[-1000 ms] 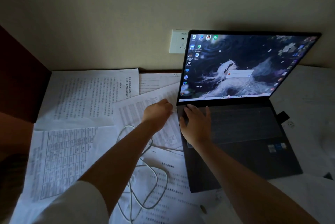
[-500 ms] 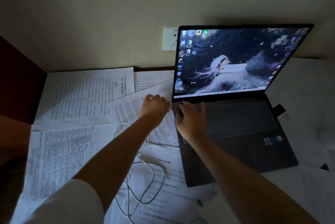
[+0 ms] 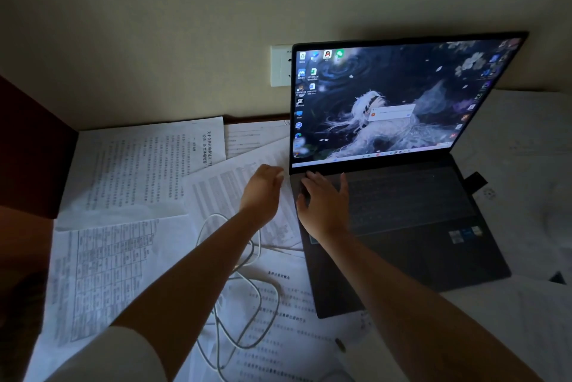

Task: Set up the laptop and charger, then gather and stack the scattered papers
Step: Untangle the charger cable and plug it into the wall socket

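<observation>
The laptop (image 3: 399, 183) sits open on the right half of the counter (image 3: 253, 118), its screen lit and showing a desktop with icons and a small dialog box. Its base rests on top of loose papers. A dark tab (image 3: 475, 181) projects from the right edge of the base.

The right hand (image 3: 325, 200) lies on the rear left corner of the keyboard deck, fingers straight and slightly spread, palm down, gripping nothing. The left hand (image 3: 263, 189) is just beside the laptop's left edge near the hinge, fingers curled inward. Whether it pinches a plug or cable end cannot be told; the grip is hidden by the back of the hand.

The white charger cable (image 3: 244, 304) lies in loose loops on the papers, under and beside the left forearm. Its ends cannot be traced.

The papers (image 3: 145, 165) are scattered and overlapping across the counter: a text sheet at rear left, a table sheet at front left, a skewed sheet beneath the left hand, and another text sheet at front centre beneath the cable. Further pale sheets lie to the right of the laptop.

A white wall socket (image 3: 280, 65) is mounted on the wall, partly hidden behind the screen's left edge.
</observation>
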Motion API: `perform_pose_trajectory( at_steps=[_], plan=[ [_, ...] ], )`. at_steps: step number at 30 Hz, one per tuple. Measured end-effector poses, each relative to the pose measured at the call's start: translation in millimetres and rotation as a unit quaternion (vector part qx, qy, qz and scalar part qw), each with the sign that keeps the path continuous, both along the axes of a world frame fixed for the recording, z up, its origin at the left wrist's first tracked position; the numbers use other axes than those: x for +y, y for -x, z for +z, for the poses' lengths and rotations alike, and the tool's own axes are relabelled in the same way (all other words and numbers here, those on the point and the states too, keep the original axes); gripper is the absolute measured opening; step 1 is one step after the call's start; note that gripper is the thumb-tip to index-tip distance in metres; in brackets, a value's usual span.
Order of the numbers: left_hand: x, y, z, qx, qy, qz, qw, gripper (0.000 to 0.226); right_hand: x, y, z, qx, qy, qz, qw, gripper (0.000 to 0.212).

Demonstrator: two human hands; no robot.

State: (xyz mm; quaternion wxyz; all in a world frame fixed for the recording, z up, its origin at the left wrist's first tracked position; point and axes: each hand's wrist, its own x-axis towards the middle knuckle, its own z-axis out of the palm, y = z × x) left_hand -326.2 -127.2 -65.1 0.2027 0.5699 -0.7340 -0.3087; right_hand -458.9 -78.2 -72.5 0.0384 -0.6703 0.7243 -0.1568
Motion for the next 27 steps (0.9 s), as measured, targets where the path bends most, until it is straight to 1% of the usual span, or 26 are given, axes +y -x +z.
perform_pose_trajectory(
  at_steps=[2,4,10,15,19,25,27],
  plan=[
    [4,6,1,0.079,-0.063,0.052,0.994,0.029,0,0,1,-0.005,-0.005,0.0,1.0,0.029],
    [8,10,-1,0.139,-0.109,0.08,0.981,0.028,-1,0,1,-0.003,-0.003,0.0,1.0,0.028],
    [15,13,0,0.209,-0.155,0.125,0.957,0.024,-1,0,2,-0.005,-0.022,0.001,1.0,0.031],
    [23,16,7,0.241,-0.176,0.16,0.941,0.023,-1,-1,2,-0.003,-0.038,0.001,0.999,0.034],
    [25,16,8,0.239,-0.179,0.171,0.939,0.02,-1,-1,3,-0.008,-0.036,0.001,0.999,0.037],
    [22,13,11,0.248,-0.209,0.183,0.928,0.019,0,1,11,-0.02,-0.067,0.007,0.998,0.039],
    [16,8,11,0.227,-0.214,0.163,0.936,0.023,-1,2,13,-0.025,-0.076,0.012,0.997,0.037]
  ],
)
